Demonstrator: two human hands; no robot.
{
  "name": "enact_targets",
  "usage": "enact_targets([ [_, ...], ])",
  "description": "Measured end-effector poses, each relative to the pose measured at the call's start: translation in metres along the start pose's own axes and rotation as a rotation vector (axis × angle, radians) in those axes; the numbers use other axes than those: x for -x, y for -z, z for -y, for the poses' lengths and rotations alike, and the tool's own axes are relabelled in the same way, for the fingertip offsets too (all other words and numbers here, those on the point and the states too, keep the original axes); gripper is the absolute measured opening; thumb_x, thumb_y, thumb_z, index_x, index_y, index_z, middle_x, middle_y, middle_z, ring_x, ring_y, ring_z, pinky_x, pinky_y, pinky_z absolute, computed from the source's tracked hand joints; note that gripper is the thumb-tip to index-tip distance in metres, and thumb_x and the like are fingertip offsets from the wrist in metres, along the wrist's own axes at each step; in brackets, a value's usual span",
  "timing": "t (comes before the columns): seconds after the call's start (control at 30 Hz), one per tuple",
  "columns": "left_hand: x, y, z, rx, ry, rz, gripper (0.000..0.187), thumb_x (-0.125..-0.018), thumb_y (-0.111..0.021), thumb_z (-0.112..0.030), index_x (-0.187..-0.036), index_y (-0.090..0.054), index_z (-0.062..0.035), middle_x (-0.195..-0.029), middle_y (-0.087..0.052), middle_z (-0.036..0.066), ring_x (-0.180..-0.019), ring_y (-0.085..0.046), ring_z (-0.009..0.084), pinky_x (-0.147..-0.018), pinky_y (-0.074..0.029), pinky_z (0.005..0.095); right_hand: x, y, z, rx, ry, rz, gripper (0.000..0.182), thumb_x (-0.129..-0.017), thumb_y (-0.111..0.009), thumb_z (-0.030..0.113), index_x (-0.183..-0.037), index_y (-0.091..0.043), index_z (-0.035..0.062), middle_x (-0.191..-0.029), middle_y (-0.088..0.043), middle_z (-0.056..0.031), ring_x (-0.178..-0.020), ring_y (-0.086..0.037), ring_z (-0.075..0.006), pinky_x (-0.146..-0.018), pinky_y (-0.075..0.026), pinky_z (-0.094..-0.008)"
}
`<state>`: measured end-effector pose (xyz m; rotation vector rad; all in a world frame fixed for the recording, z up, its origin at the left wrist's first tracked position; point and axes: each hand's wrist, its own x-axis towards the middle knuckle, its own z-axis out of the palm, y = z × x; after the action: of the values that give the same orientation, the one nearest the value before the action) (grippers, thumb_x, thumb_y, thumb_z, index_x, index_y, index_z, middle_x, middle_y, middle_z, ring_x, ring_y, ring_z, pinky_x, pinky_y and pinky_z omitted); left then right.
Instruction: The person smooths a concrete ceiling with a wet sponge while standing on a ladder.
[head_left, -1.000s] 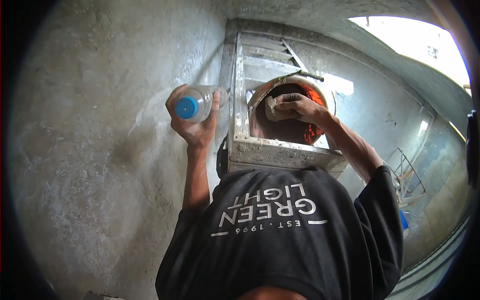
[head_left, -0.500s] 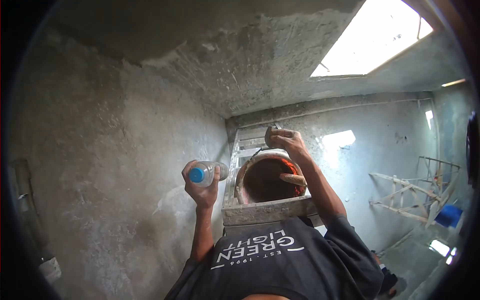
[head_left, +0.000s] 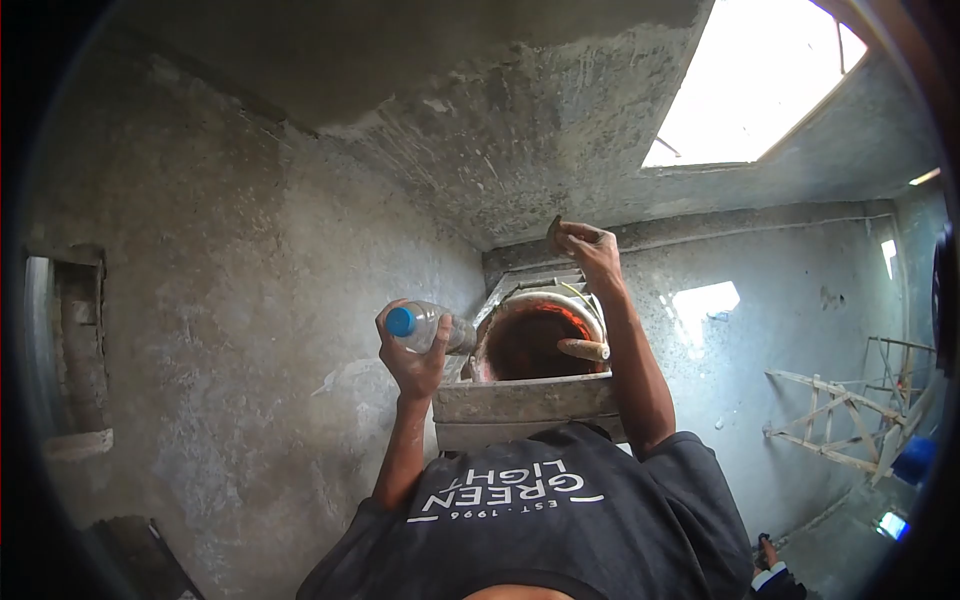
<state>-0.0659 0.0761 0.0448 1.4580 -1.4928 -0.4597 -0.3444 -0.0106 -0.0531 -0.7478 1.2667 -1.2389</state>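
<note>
Wall: rough grey plaster (head_left: 250, 300) is seen on the left, and a bright opening (head_left: 750, 80) is cut high on the right.
Trestle: a light-coloured frame (head_left: 830, 410) is seen at the far right, beside something blue (head_left: 915, 462).
Wooden stand: a worn board (head_left: 525, 402) is set between the dark T-shirt (head_left: 510, 530) and the bucket.
Bucket: its round mouth is bounded by a stained rim (head_left: 545, 300); a dark inside is shown, but its contents cannot be told.
Bottle: the clear plastic bottle (head_left: 425, 324), blue cap towards the viewer, is held sideways left of the bucket; whether the rim is touched cannot be told.
Left hand: the bottle is wrapped by the left hand (head_left: 415, 370), thumb on one side, fingers on the other. A firm, level grip seems called for, with the base guarded from the rim.
Right hand: the right hand (head_left: 598, 258) is raised above the bucket's far side, the grip pinched. Lifting and carrying seems the step in hand; a light, steady pinch is called for.
Tool handle: a tan handle (head_left: 583, 349) is left leaning at the bucket's right rim.
Grey piece: the thin piece (head_left: 555, 235) is pinched in the right fingertips. A second ago it was held over the bucket's mouth; now it is held clear, while the bottle is kept in the left hand.
</note>
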Motion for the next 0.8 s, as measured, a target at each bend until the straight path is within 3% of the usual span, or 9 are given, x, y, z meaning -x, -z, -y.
enact_targets([
  [0.17, 0.002, 0.001, 0.001, -0.024, -0.023, -0.012, 0.049, -0.077, -0.079, -0.020, -0.111, -0.050, -0.0011, -0.093, -0.058, 0.006, -0.082, -0.056, 0.0147, -0.077, -0.048, 0.0299, -0.001, 0.000, -0.003, -0.055, 0.044, -0.054, 0.026, -0.082, -0.068, 0.005, -0.105, -0.067, -0.0069, -0.091, -0.069, -0.0116, -0.080, -0.065, -0.0135, -0.075, -0.052, -0.0246],
  [0.33, -0.002, -0.001, 0.009, -0.034, -0.033, -0.025, 0.048, -0.077, -0.079, -0.020, -0.111, -0.050, -0.0010, -0.093, -0.058, 0.006, -0.081, -0.056, 0.0144, -0.077, -0.049, 0.0296, 0.001, -0.004, -0.006, -0.172, 0.028, -0.014, 0.031, -0.084, -0.067, 0.006, -0.111, -0.062, -0.0078, -0.096, -0.068, -0.0124, -0.084, -0.065, -0.0158, -0.078, -0.053, -0.0271],
  [0.4, -0.002, 0.000, 0.012, 0.033, 0.070, -0.017, 0.056, -0.073, -0.081, -0.025, -0.113, -0.049, -0.0018, -0.098, -0.058, 0.011, -0.088, -0.058, 0.0222, -0.081, -0.048, 0.0360, -0.013, -0.005, -0.009, -0.231, 0.002, -0.001, 0.035, -0.085, -0.067, 0.009, -0.114, -0.059, -0.0087, -0.099, -0.067, -0.0127, -0.085, -0.066, -0.0171, -0.081, -0.054, -0.0282],
  [0.5, -0.006, -0.001, 0.018, -0.026, 0.046, -0.054, 0.056, -0.072, -0.082, -0.025, -0.112, -0.050, -0.0009, -0.098, -0.058, 0.011, -0.088, -0.058, 0.0226, -0.081, -0.048, 0.0360, -0.060, -0.015, -0.002, -0.250, -0.037, 0.004, 0.029, -0.086, -0.064, 0.007, -0.111, -0.060, -0.0078, -0.097, -0.067, -0.0118, -0.083, -0.066, -0.0170, -0.077, -0.054, -0.0290],
  [0.7, -0.016, 0.001, 0.039, -0.079, 0.089, -0.100, 0.056, -0.072, -0.082, -0.025, -0.111, -0.051, 0.0010, -0.101, -0.057, 0.012, -0.088, -0.058, 0.0239, -0.081, -0.048, 0.0362, -0.204, -0.055, 0.059, -0.326, 0.398, -0.293, 0.020, -0.086, -0.063, 0.015, -0.090, -0.068, -0.0043, -0.078, -0.065, -0.0024, -0.071, -0.057, -0.0086, -0.066, -0.045, -0.0221],
  [0.8, -0.029, 0.003, 0.050, -0.058, 0.106, -0.059, 0.054, -0.073, -0.080, -0.024, -0.111, -0.051, 0.0016, -0.102, -0.055, 0.011, -0.090, -0.056, 0.0221, -0.082, -0.047, 0.0359, -0.290, -0.087, 0.082, -0.328, 0.532, -0.574, 0.020, -0.085, -0.059, 0.014, -0.087, -0.069, -0.0034, -0.076, -0.065, -0.0022, -0.070, -0.056, -0.0077, -0.066, -0.044, -0.0228],
])
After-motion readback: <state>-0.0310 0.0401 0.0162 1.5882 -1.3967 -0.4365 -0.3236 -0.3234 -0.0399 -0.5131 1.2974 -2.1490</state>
